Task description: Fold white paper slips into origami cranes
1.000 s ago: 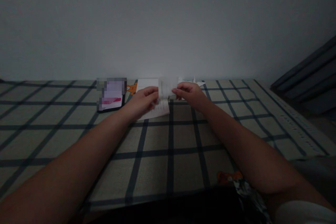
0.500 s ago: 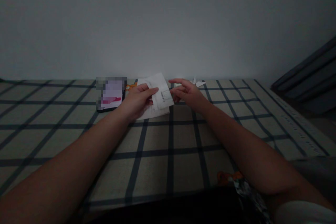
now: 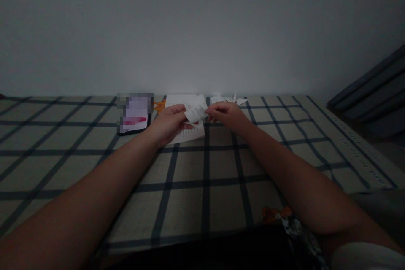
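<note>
Both my hands meet over the far middle of a checked cloth (image 3: 190, 185). My left hand (image 3: 169, 123) and my right hand (image 3: 226, 114) each pinch a side of a small white paper slip (image 3: 196, 113) with printed lines, held just above the cloth. Under the hands lies a larger white sheet (image 3: 190, 135) with faint print. The room is dim and fine detail on the paper is hard to read.
A phone (image 3: 134, 114) with a lit screen lies left of my left hand. An orange-printed thing (image 3: 160, 105) peeks out beside it. Small white paper scraps (image 3: 232, 100) lie by the wall behind my right hand. A dark striped object (image 3: 373, 93) leans at the right.
The slip was held up and spread wide half a second ago with my right fingers apart; now it is lower and smaller, and my right hand has closed on it.
</note>
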